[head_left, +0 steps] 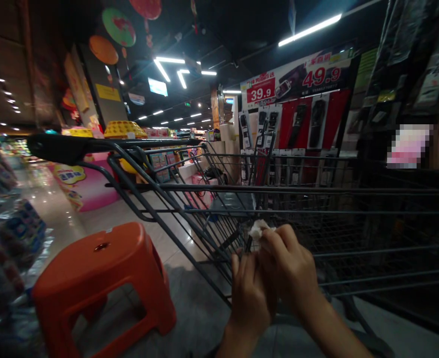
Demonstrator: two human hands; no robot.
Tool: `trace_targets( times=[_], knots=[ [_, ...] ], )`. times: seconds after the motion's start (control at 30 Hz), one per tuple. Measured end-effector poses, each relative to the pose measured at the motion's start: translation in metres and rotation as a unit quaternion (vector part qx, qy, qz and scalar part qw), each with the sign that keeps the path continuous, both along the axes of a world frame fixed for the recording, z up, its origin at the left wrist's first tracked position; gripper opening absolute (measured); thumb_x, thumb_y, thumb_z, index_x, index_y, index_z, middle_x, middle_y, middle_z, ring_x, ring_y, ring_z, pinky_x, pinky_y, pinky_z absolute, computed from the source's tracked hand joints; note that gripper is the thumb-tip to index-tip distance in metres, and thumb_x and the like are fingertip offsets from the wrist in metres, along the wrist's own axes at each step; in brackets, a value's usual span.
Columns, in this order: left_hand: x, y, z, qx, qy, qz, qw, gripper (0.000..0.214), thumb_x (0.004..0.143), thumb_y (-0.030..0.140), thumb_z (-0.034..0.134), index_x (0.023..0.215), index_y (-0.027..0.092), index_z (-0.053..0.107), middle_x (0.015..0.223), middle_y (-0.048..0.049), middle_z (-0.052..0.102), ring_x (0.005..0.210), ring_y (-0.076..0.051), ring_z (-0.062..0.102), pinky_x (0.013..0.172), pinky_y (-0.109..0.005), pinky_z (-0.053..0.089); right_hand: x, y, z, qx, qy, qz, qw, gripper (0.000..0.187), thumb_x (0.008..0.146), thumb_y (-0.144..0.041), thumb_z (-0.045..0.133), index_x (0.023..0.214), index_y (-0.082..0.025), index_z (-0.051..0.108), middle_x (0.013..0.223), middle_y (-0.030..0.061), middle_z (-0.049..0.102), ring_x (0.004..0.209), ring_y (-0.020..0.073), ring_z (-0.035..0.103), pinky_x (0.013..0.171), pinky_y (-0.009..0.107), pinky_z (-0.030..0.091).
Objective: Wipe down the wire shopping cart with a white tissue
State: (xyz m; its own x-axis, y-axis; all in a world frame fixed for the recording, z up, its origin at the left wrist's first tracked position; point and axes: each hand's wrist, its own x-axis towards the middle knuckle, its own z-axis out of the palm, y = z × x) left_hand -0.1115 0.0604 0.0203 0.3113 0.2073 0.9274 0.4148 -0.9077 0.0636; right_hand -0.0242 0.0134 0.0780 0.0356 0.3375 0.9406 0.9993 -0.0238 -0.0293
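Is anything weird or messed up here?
Nothing looks spilled or broken. The orange stool seems a bit odd beside a shopping cart, but stands upright. The right hand holds a crumpled white wad.

Bare hands w/ bare f'arms

A cart is at 12 o'clock, past the person's left hand and right hand, with a tissue in the right one. A stool is at 10 o'clock. Behind the cart, packs hang under a sign at 1 o'clock.
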Motion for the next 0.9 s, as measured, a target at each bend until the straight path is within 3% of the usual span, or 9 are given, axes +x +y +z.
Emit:
trace_targets(
  times=[0.13, 0.27, 0.4, 0.47, 0.63, 0.77, 0.9],
  knots=[
    [-0.001, -0.005, 0.002, 0.007, 0.003, 0.016, 1.0, 0.024, 0.089, 0.012, 0.038, 0.103, 0.013, 0.057, 0.088, -0.0065, 0.066, 0.086, -0.019, 0.06, 0.1, -0.042, 0.035, 0.014, -0.016, -0.029, -0.039, -0.026, -0.011, 0.999, 0.022, 0.094, -0.018, 0.034, 0.089, -0.02, 0.056, 0.073, 0.0008, 0.052, 0.048, 0.0085, 0.047, 0.046, 0.02, 0.034],
    [-0.012, -0.014, 0.006, 0.011, 0.001, 0.004, 1.0, 0.029, 0.087, 0.008, 0.041, 0.11, 0.012, 0.058, 0.106, -0.009, 0.067, 0.108, -0.02, 0.056, 0.111, -0.045, 0.024, 0.021, -0.024, -0.039, -0.069, 0.021, 0.006, 0.997, 0.014, 0.091, -0.016, 0.039, 0.091, -0.021, 0.052, 0.076, 0.0013, 0.052, 0.055, 0.0106, 0.052, 0.049, 0.021, 0.037],
    [-0.037, -0.003, 0.014, 0.042, -0.036, 0.023, 0.998, 0.028, 0.085, 0.01, 0.047, 0.108, 0.016, 0.062, 0.106, -0.0088, 0.066, 0.111, -0.021, 0.054, 0.112, -0.047, 0.022, 0.028, -0.031, -0.046, -0.066, 0.079, 0.014, 0.995, 0.012, 0.086, -0.012, 0.043, 0.09, -0.022, 0.049, 0.08, 0.0014, 0.05, 0.061, 0.0125, 0.054, 0.053, 0.021, 0.042],
    [-0.048, 0.01, 0.016, 0.066, -0.015, 0.045, 0.997, 0.028, 0.083, 0.011, 0.051, 0.108, 0.015, 0.062, 0.104, -0.0097, 0.065, 0.11, -0.023, 0.054, 0.11, -0.047, 0.027, 0.03, -0.035, -0.046, -0.051, 0.1, 0.02, 0.993, 0.014, 0.085, -0.01, 0.044, 0.09, -0.022, 0.049, 0.082, 0.0015, 0.048, 0.063, 0.0126, 0.053, 0.055, 0.022, 0.043],
    [-0.053, 0.035, 0.012, 0.102, 0.05, 0.022, 0.993, 0.028, 0.082, 0.009, 0.054, 0.109, 0.014, 0.061, 0.095, -0.0085, 0.062, 0.104, -0.023, 0.054, 0.098, -0.042, 0.04, 0.023, -0.036, -0.028, 0.007, 0.112, 0.045, 0.993, 0.018, 0.085, -0.007, 0.044, 0.093, -0.021, 0.051, 0.092, 0.0039, 0.045, 0.071, 0.0119, 0.054, 0.059, 0.022, 0.047],
    [-0.047, 0.033, 0.009, 0.097, 0.037, 0.026, 0.994, 0.027, 0.082, 0.008, 0.054, 0.108, 0.014, 0.06, 0.095, -0.009, 0.06, 0.105, -0.025, 0.053, 0.094, -0.039, 0.044, 0.016, -0.025, -0.02, 0.0, 0.084, 0.043, 0.996, 0.02, 0.085, -0.007, 0.043, 0.095, -0.021, 0.053, 0.097, 0.0059, 0.047, 0.073, 0.0125, 0.055, 0.061, 0.023, 0.048],
    [-0.043, 0.028, 0.007, 0.079, 0.051, 0.045, 0.995, 0.029, 0.081, 0.01, 0.056, 0.11, 0.012, 0.059, 0.1, -0.011, 0.059, 0.108, -0.028, 0.051, 0.095, -0.043, 0.044, 0.02, -0.022, -0.033, -0.032, 0.076, 0.015, 0.996, 0.014, 0.088, -0.012, 0.044, 0.089, -0.02, 0.055, 0.092, 0.0057, 0.051, 0.069, 0.0128, 0.055, 0.059, 0.023, 0.047]
  ],
)
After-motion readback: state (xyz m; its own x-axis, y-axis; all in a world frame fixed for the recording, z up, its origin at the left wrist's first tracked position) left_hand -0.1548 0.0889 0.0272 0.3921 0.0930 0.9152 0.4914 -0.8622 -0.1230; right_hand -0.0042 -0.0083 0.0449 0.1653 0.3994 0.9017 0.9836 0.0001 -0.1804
